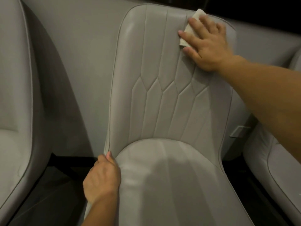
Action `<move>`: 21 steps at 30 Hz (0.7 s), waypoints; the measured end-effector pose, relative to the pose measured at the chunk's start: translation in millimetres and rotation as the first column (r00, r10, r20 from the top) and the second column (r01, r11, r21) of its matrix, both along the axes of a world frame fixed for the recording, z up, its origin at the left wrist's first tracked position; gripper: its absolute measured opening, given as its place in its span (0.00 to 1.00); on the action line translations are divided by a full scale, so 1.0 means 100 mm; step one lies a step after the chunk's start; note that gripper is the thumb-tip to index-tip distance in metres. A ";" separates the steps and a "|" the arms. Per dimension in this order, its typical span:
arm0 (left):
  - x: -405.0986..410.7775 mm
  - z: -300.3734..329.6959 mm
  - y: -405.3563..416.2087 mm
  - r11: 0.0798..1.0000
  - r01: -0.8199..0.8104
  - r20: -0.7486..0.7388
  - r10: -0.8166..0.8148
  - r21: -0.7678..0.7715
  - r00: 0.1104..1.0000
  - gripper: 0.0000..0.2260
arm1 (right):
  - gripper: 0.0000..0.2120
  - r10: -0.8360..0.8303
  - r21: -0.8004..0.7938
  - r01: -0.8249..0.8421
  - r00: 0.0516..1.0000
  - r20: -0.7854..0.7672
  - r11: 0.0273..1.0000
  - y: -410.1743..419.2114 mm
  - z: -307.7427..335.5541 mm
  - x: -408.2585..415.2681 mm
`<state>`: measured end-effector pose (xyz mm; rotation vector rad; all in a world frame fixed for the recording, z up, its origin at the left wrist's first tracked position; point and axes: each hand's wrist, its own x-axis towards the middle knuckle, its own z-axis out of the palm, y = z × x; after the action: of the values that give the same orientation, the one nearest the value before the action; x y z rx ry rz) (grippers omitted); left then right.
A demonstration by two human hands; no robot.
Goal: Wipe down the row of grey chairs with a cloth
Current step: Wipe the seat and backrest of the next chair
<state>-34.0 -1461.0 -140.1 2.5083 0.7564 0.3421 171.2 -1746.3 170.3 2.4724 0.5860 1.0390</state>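
A grey padded chair (162, 98) with stitched panels fills the middle of the view, its seat towards me. My right hand (206, 44) lies flat on the upper right of the backrest, fingers spread, pressing a folded white cloth (193, 19) against it. Most of the cloth is hidden under the palm. My left hand (102, 176) grips the chair's left edge where backrest and seat meet, thumb on top.
A second grey chair (17, 111) stands close on the left and a third (276, 168) at the right edge. A grey wall (84, 54) runs behind them, with a small socket plate (239, 131) low on the right. Dark floor (53, 201) shows between the chairs.
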 end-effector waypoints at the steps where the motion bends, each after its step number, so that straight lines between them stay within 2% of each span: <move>1: -0.01 0.01 0.00 1.000 0.006 0.000 -0.006 0.004 1.000 0.24 | 0.27 -0.016 -0.001 0.016 1.000 0.021 1.000 -0.01 -0.04 0.02; 4: -0.02 0.02 -0.01 1.000 0.023 -0.007 -0.023 0.003 1.000 0.24 | 0.27 -0.042 0.048 0.039 0.997 0.066 0.998 0.06 -0.15 0.07; 9: -0.03 0.00 0.01 0.999 0.048 0.017 -0.048 0.001 0.999 0.24 | 0.25 0.018 0.172 -0.033 0.996 0.089 0.985 0.11 -0.33 0.13; 12: -0.01 -0.01 0.00 0.999 0.039 0.020 -0.039 0.014 0.999 0.24 | 0.25 0.065 0.131 -0.089 0.982 0.176 0.987 0.15 -0.76 0.12; 15: -0.01 -0.03 0.00 0.999 0.043 0.043 -0.044 0.019 0.998 0.24 | 0.25 0.087 0.160 -0.129 0.965 0.248 0.979 0.29 -1.19 0.12; 21: 0.00 -0.07 -0.01 0.999 0.033 0.074 -0.035 0.031 0.997 0.24 | 0.27 0.322 -0.035 -0.320 0.940 0.114 0.947 0.54 -2.07 -0.05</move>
<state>-33.9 -1461.6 -146.6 2.5176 0.6839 0.4348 166.6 -1692.0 -36.9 2.3285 0.9797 1.2852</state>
